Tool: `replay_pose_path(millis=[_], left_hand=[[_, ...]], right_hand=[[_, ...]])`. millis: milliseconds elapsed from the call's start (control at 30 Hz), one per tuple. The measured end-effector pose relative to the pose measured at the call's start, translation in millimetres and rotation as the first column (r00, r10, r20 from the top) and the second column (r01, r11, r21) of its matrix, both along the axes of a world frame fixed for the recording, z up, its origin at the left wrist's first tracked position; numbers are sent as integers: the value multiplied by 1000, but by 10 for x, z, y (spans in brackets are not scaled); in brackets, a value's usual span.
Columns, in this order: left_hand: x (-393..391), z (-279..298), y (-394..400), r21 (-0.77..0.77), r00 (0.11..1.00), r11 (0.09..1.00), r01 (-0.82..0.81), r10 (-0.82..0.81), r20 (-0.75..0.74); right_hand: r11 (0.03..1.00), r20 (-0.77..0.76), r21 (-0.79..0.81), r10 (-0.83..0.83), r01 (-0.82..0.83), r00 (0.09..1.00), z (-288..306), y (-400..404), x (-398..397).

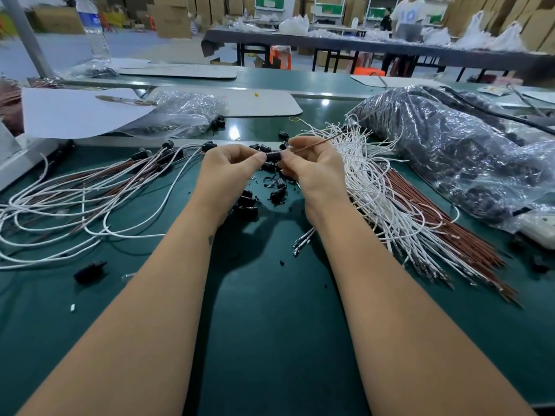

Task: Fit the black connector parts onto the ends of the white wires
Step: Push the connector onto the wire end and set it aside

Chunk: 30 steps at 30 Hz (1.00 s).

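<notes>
Black plastic is showing between both hands at the centre of the frame: a small black connector part (273,156) is being held just above the green table (270,340), the left hand (232,168) pinching its left end with curled fingers and thumb while the right hand (312,165) is pinching its right end and also gripping a thin brown wire (315,144) that is running up and to the right from the fingers. Whether that wire is already entering the part is too small to tell. Loose black connector parts (255,202) are lying scattered on the table just below and between the hands. A dense bundle of white wires (369,187) is spreading across the right of the frame, touching a sheaf of brown wires (450,235) lying beside it toward the lower right. In the left half, finished white wires (90,205) with black parts on their upper ends are fanning out over the table. A clear plastic bag of dark parts (450,145) is sitting at the upper right, a smaller clear bag (180,112) at the upper centre-left beside a white sheet (75,112), and a water bottle (93,28) is standing at the upper left
</notes>
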<state>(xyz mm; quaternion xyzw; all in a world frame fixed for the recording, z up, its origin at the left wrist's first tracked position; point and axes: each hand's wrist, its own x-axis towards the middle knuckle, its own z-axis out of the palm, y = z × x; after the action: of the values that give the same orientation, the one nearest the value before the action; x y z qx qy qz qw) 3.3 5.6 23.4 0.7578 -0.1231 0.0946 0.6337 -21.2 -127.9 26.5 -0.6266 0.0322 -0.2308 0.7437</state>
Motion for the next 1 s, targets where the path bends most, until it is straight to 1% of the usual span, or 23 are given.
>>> replay_pose_path(millis=[67, 200, 233, 300, 400, 467, 533, 600, 633, 667, 700, 767, 833, 867, 900, 933, 967, 1000], left_hand=[[-5, 3, -4, -6, 1000, 1000, -6, 6, 7], [-22, 35, 19, -19, 999, 999, -28, 28, 36], [-29, 43, 21, -22, 999, 999, -26, 27, 42], [-49, 56, 10, -30, 998, 999, -11, 13, 59], [-89, 70, -12, -23, 995, 1000, 20, -18, 101], [-91, 65, -6, 37, 990, 999, -17, 11, 142], [-85, 67, 11, 162, 978, 984, -70, 36, 204], [-80, 68, 21, 241, 967, 967, -80, 17, 254], [-67, 57, 24, 284, 960, 952, -117, 35, 279], [-51, 47, 26, 345, 946, 918, -194, 81, 315], [-33, 34, 30, 418, 922, 858, -298, 145, 359], [-2, 14, 60, 539, 868, 695, -477, 276, 413], [15, -5, 115, 622, 833, 555, -553, 394, 389], [21, -17, 145, 648, 817, 506, -570, 433, 381], [20, -23, 166, 658, 802, 473, -586, 452, 389], [18, -26, 173, 650, 792, 463, -603, 451, 413], [11, -24, 161, 627, 788, 481, -613, 425, 445], [0, -13, 131, 597, 793, 523, -609, 373, 482]], right_hand=[[999, -1, -36, -17, 17, 1000, -3, 23, 4], [996, -56, 73, -49, 53, 997, 27, -15, -11], [996, -61, 76, -47, 51, 997, 33, -25, -16], [999, -71, 37, -1, 4, 997, 37, -13, -27], [993, -94, -27, 109, -111, 990, 27, 72, -36], [988, -82, -80, 124, -131, 989, 20, 110, -31], [985, -64, -136, 99, -107, 993, 10, 114, -32], [987, -56, -135, 82, -89, 995, -2, 103, -30], [989, -54, -121, 77, -83, 996, -4, 101, -29], [992, -50, -103, 69, -73, 996, -2, 96, -27], [996, -45, -77, 52, -56, 998, 2, 87, -22], [1000, -38, -2, 7, -7, 999, 12, 39, -18], [998, -36, 57, -20, 22, 999, 17, -19, -24], [998, -37, 68, -15, 17, 999, 18, -32, -31], [998, -35, 64, 1, 1, 999, 19, -34, -38], [998, -32, 52, 23, -22, 999, 20, -21, -43], [998, -29, 39, 46, -45, 999, 21, 1, -45], [997, -25, 31, 69, -68, 997, 26, 26, -46]])
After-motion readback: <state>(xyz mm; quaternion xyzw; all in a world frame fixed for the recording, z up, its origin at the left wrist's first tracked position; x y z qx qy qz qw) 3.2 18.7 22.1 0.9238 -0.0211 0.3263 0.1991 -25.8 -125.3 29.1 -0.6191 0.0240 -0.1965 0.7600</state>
